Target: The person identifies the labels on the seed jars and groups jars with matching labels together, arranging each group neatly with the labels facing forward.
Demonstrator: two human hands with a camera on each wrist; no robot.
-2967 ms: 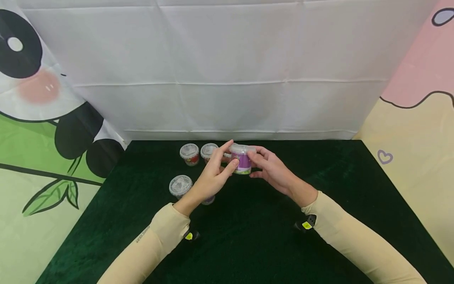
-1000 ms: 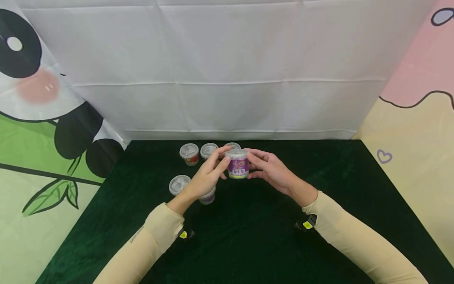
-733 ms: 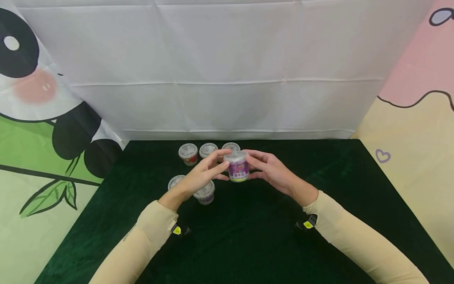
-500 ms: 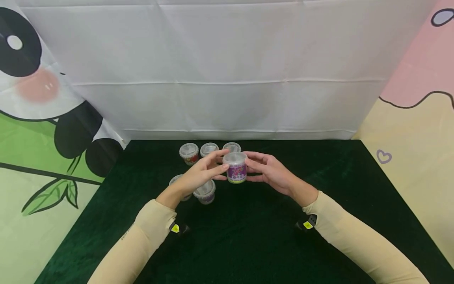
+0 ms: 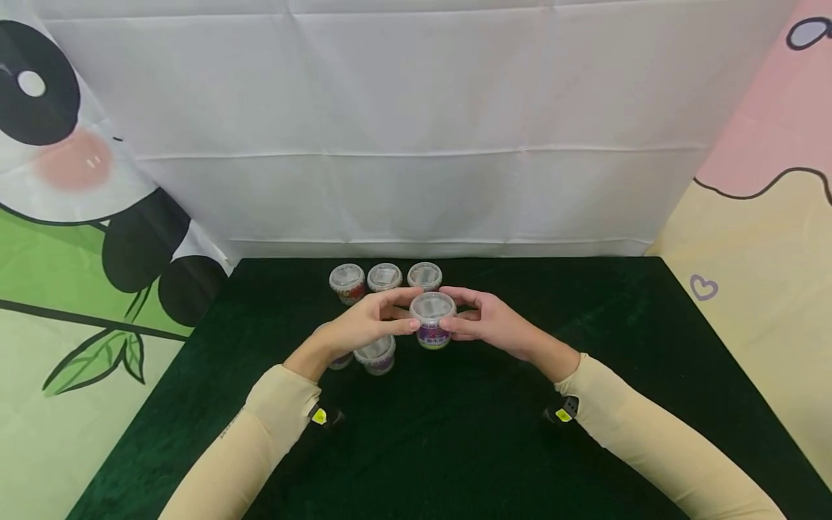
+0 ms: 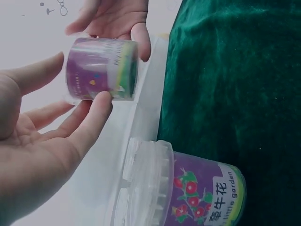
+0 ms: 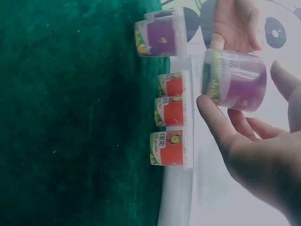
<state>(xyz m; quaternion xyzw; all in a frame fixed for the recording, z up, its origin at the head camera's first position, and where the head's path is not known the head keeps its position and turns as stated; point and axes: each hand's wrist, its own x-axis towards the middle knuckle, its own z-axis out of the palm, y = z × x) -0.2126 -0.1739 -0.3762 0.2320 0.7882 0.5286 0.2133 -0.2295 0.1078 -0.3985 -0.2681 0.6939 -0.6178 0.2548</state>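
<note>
Between both hands is a clear lidded plastic tub point(image 5: 432, 309) with a purple flower label. My left hand point(image 5: 360, 326) holds its left side with thumb and fingers. From the right, my right hand point(image 5: 497, 326) holds it the same way. In the left wrist view the held tub point(image 6: 101, 68) appears raised off the green cloth, with fingertips along its side. The right wrist view shows the tub point(image 7: 235, 80) with a right fingertip near its base. Close to my left hand stands another purple-labelled tub point(image 5: 377, 354); one more tub point(image 5: 341, 360) is partly hidden behind that hand.
Three red-labelled tubs stand in a row along the back: the left tub point(image 5: 347, 280), the middle tub point(image 5: 384, 276) and the right tub point(image 5: 425, 276). A dark green cloth point(image 5: 455, 448) covers the table. Behind it hangs a white cloth backdrop point(image 5: 416, 188).
The held tub has come down and slightly left, nearer to me, its lid now tipped more into view. My left hand has moved left, uncovering the back-row right tub and the front purple tub.
</note>
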